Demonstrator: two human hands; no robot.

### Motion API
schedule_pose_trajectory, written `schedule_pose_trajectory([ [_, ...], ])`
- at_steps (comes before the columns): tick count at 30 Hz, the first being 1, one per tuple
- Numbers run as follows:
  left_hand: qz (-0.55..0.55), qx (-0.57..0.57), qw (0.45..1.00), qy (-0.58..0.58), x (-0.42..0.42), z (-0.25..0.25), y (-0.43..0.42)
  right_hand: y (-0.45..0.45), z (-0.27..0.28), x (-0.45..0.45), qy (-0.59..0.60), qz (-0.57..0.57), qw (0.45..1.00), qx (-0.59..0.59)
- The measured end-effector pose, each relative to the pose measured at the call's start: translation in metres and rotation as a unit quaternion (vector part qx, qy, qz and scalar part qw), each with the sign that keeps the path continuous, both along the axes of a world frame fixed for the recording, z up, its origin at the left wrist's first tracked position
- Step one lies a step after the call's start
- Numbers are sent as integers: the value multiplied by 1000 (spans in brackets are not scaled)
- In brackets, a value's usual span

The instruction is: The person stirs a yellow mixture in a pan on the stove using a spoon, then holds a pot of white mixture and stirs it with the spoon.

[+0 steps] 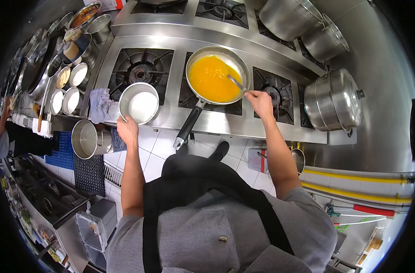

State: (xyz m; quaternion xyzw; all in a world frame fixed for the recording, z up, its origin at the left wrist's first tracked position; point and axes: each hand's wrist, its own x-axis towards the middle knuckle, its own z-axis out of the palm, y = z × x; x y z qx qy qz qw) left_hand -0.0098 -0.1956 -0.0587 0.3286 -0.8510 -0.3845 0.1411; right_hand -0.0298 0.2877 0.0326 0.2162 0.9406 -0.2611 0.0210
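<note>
Bowl (133, 89) with something white inside is over the stove's front edge, its near rim held by the left hand (128, 130); whether it rests or is lifted, I cannot tell; right of it, a pan (233, 59) of orange liquid (209, 79) sits on the middle burner, black handle (190, 122) toward the person; a spoon (236, 83) dips in, pinched by the right hand (260, 103); farther right stands a big pot (323, 98).
</note>
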Motion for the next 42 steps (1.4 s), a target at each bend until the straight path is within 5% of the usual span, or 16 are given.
schedule_pose_trajectory([
  [10, 8, -6, 1000, -24, -3, -6, -2, -30, 13, 4, -68, 7, 991, -111],
  [24, -19, -10, 1000, -21, -3, -17, -13, -47, 49, 72, -24, 82, 995, 41],
  [42, -23, -18, 999, -24, -1, -3, -7, 3, 3, 40, 71, 46, 972, 219],
])
